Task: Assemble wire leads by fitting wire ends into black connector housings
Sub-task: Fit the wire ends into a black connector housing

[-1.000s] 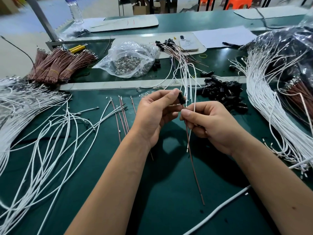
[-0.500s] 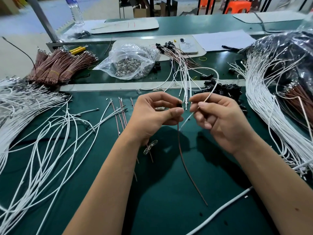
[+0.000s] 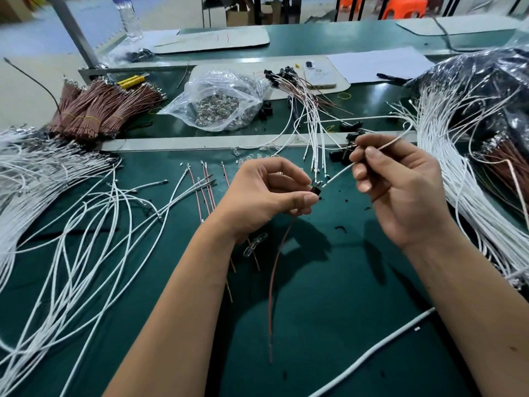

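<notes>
— What are my hands holding?
— My left hand (image 3: 266, 196) pinches 1 black housing (image 3: 315, 191) above the worktop (image 3: 329, 296), a red wire (image 3: 274, 270) hanging below. My right hand (image 3: 400, 190) pinches 1 white wire (image 3: 339, 175), its tip just beside the housing.

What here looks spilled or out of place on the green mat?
A few clear glass bulbs lie loose on the green mat under the left wrist, outside the plastic bag that holds the rest. Small black crumbs are scattered near the hands. Nothing looks damaged.
</notes>
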Tool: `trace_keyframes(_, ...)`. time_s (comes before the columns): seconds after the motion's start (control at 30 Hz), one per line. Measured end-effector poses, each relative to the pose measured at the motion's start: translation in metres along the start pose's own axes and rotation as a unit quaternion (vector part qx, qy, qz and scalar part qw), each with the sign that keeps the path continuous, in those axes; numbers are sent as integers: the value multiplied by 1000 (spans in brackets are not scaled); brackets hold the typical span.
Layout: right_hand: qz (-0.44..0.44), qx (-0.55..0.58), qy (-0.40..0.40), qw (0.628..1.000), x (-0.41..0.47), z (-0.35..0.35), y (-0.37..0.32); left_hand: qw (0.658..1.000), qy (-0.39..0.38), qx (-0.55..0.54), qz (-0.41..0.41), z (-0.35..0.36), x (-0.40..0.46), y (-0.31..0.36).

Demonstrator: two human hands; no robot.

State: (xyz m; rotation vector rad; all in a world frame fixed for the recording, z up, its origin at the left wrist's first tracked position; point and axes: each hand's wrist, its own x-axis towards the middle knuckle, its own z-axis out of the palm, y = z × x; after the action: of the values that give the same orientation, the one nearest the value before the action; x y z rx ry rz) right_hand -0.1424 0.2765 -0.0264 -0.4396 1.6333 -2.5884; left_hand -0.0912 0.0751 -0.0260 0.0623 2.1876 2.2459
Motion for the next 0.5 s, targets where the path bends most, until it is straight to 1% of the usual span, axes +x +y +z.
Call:
trace_keyframes(0.23, 14, -2, -16, 1000, -1, 2, 2, 1000, -5, -16, -9, 1, -2, 1)
trace_keyframes(0.5, 49, -17, -32, 998, -1, 2, 5, 1000, 4, 2, -6, 1, -2, 2)
